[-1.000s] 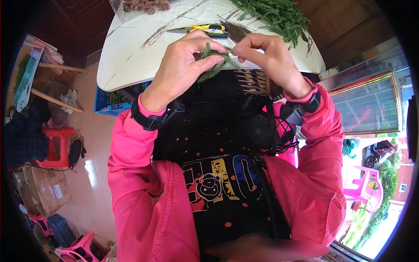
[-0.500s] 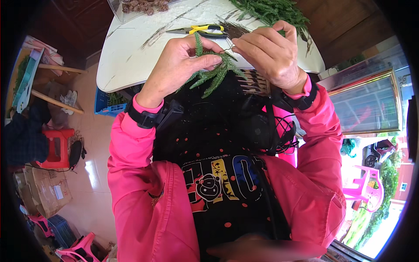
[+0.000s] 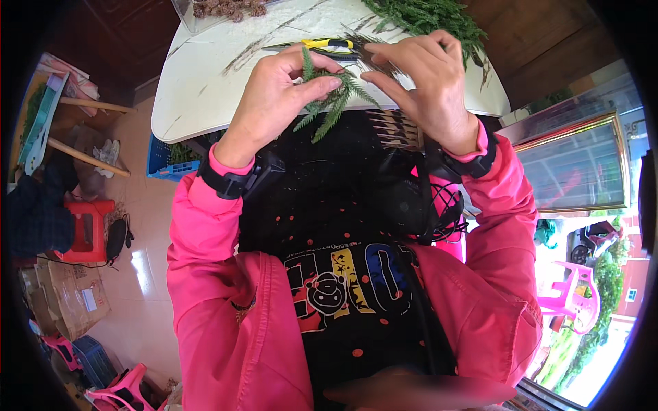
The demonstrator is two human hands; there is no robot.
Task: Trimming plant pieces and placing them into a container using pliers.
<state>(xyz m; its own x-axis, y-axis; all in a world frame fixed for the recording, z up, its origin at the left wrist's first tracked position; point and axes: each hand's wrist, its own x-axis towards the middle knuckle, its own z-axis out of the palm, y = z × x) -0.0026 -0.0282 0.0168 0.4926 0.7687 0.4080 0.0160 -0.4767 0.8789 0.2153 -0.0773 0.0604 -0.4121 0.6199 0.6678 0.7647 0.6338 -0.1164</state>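
Note:
My left hand pinches a green pine sprig between thumb and fingers, over the near edge of the white table. Its needled branches fan out below the thumb, and one points up between thumb and fingers. Close by on the right is my right hand, thumb and forefinger spread apart with nothing visible between them. Behind the fingers, a pair of pliers with yellow and black handles lies on the tabletop. A bundle of thin dark wires lies beside it, partly covered by my right hand.
Green pine sprigs are heaped at the table's far right. Brown pine cones sit in a clear box at the far left. Below the table's left edge is a blue crate. A red stool stands on the floor at left.
My right thumb and fingers have parted from their pinch at the sprig's stem end. The sprig, still in my left hand, has shifted slightly left.

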